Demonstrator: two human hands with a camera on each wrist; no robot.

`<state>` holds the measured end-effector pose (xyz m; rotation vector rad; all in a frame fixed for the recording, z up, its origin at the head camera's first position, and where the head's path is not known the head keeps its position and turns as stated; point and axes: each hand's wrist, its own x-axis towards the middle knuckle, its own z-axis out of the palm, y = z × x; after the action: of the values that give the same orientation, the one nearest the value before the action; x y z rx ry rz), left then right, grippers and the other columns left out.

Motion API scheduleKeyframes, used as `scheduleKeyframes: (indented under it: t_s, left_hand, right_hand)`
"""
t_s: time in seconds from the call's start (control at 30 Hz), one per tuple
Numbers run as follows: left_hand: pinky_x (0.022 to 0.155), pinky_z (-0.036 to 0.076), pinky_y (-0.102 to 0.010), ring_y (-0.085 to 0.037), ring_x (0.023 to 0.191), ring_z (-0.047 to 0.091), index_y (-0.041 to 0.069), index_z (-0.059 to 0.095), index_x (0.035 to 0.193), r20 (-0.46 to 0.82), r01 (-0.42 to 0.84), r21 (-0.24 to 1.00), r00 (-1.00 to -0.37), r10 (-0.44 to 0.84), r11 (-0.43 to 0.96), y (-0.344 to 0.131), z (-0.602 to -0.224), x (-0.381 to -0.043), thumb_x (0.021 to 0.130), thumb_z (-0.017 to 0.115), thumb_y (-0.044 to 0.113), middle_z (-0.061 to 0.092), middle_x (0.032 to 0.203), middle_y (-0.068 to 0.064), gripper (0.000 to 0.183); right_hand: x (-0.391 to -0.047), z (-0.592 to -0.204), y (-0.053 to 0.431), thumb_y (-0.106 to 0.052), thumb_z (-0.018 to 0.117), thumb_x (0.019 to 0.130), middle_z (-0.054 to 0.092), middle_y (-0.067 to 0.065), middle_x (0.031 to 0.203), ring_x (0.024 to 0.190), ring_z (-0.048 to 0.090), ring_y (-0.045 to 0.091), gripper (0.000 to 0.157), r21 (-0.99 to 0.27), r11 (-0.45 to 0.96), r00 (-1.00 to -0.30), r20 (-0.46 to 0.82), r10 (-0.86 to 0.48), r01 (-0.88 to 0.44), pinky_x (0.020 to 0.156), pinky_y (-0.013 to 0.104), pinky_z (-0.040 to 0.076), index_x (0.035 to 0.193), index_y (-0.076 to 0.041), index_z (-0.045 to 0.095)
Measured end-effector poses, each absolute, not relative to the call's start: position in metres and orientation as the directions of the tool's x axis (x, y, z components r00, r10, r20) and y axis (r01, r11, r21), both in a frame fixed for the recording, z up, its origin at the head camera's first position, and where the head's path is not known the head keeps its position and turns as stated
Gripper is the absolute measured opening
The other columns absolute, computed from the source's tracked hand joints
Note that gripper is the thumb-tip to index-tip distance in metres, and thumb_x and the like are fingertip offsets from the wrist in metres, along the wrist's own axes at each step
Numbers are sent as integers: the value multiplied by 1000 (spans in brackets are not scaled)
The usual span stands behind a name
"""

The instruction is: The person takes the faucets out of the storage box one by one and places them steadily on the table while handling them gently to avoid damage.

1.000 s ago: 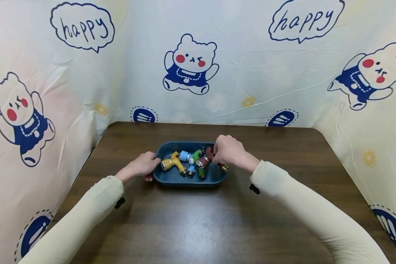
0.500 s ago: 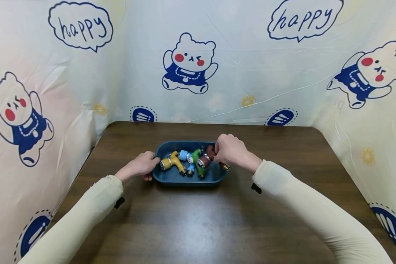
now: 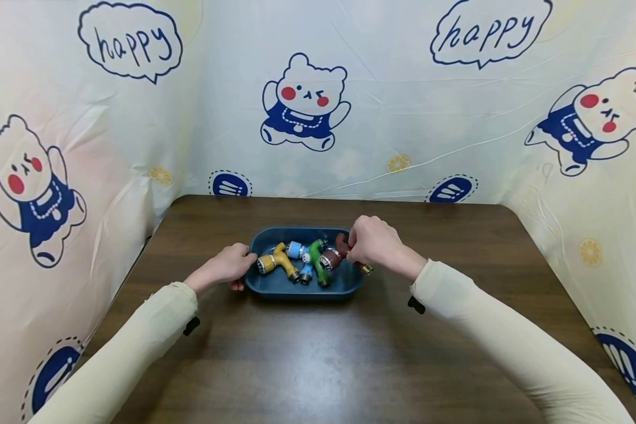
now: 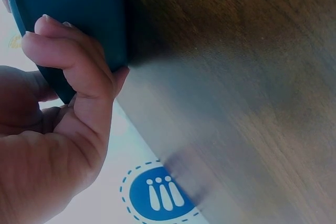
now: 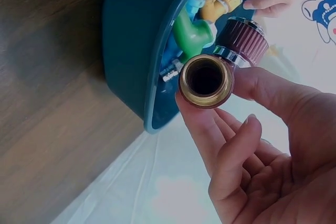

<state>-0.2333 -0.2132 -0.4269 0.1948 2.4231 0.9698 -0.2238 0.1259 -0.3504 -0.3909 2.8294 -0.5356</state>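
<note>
My left hand (image 3: 224, 266) grips the left end of a dark blue tray (image 3: 297, 291), with its thumb at the rim and curled fingers against the outer wall in the left wrist view. My right hand (image 3: 377, 242) pinches a dark red Y-shaped pipe fitting (image 3: 331, 259) over the tray's right end. Its ribbed collar and an open brass threaded end face the right wrist camera, between thumb and fingers (image 5: 202, 129). In the tray lie a yellow fitting (image 3: 280, 259), a green fitting (image 3: 316, 259) and light blue fitting parts (image 3: 297, 250), partly overlapping.
The tray stands on a dark brown wooden table (image 3: 318, 353). A pale printed cloth (image 3: 381, 106) with bear drawings hangs behind the table and along both sides.
My right hand has moved slightly to the right with the dark red fitting, away from the green one. The left hand and tray stay nearly in place.
</note>
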Motion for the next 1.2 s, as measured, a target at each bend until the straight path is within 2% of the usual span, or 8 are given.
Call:
scheduleKeyframes:
  t_s: [0.13,0.23,0.37,0.47,0.67,0.87,1.2]
  left_hand:
    - [48,59,-36,-23,50,68,-13,54,115,-390,-21,701,-848,359,713,-227,-454,-250,112,40,23,66,66,-15,38]
    - [48,59,-36,-24,50,68,-12,54,115,-393,-30,701,-850,350,713,-230,-458,-252,112,41,24,66,65,-15,39]
    - [50,60,-35,-21,49,67,-10,57,117,-417,-75,657,-865,278,750,-215,-426,-231,112,41,19,66,65,-16,33]
    - [48,58,-30,-16,47,64,-10,57,118,-407,-73,648,-875,263,758,-211,-419,-225,113,40,18,65,64,-13,33]
    - [48,57,-30,-15,47,63,-10,56,118,-403,-69,653,-875,269,754,-208,-420,-226,113,39,17,64,63,-12,33]
    - [48,57,-30,-15,46,63,-11,56,120,-400,-63,652,-875,273,756,-207,-421,-227,113,38,17,64,63,-12,34]
    - [48,58,-30,-15,47,63,-11,57,119,-399,-55,651,-873,280,757,-206,-422,-228,113,38,17,64,63,-12,34]
  right_hand:
    - [-224,-351,128,-20,88,85,69,4,78,69,66,21,13,-392,899,-941,-183,-284,-195,57,33,56,84,-11,79]
    - [-223,-352,129,-20,88,86,69,4,77,68,66,20,14,-403,894,-939,-188,-287,-193,56,33,56,84,-10,78]
    - [-222,-353,129,-21,88,85,69,3,75,68,66,20,15,-404,892,-940,-176,-291,-200,56,33,55,82,-10,78]
    - [-222,-353,132,-21,88,84,69,2,75,67,66,20,15,-402,894,-943,-169,-286,-199,56,34,55,81,-11,78]
    - [-219,-351,138,-21,88,84,69,2,76,69,65,21,15,-400,894,-945,-158,-286,-204,56,35,54,80,-12,77]
    - [-220,-352,142,-20,87,84,69,0,71,68,65,21,17,-399,893,-944,-158,-289,-207,55,35,52,75,-13,76]
    - [-217,-351,149,-19,87,84,69,1,73,70,64,21,15,-413,890,-947,-160,-279,-192,55,34,52,75,-14,77]
